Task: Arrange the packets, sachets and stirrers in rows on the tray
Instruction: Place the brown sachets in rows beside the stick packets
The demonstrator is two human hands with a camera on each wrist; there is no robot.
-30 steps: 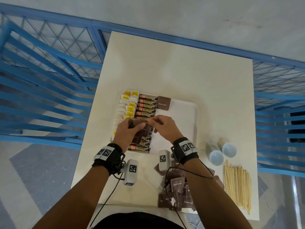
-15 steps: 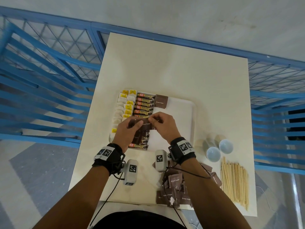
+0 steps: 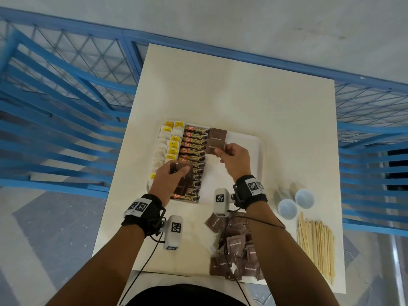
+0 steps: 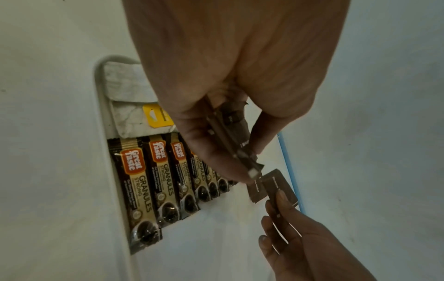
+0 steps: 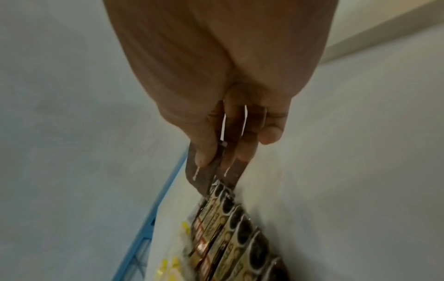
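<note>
Right hand: the right hand (image 3: 235,160) is pinching a brown sugar sachet (image 3: 217,150) between thumb and fingertips, lowering it just below the placed sachet (image 3: 218,135) at the top of the third row, probably so the 2 overlap like tiles.
Left hand: the left hand (image 3: 171,181) is gripping a small stack of sachets (image 3: 182,173) with fingers curled round it, hovering over the lower part of the coffee row; it looks to be serving as a supply for the right hand.
Tray: the white tray (image 3: 256,151) is sitting mid-frame on the bench (image 3: 231,89), a shallow rounded rim keeping the rows in.
Tea bags: the tea bags (image 3: 164,146) are filling the left column, soft crinkled white paper with yellow tags.
Coffee sticks: the coffee sticks (image 3: 195,149) are lying side by side next to them, long, narrow, glossy foil.
Loose sachets: the loose sachets (image 3: 235,255) are waiting in a heap at lower centre, flat matt brown paper squares.
Stirrers: the stirrers (image 3: 315,246) are lying at lower right, thin pale wooden sticks, off the tray.
Cups: 2 pale round cups (image 3: 295,203) are standing just above the stirrers.
</note>
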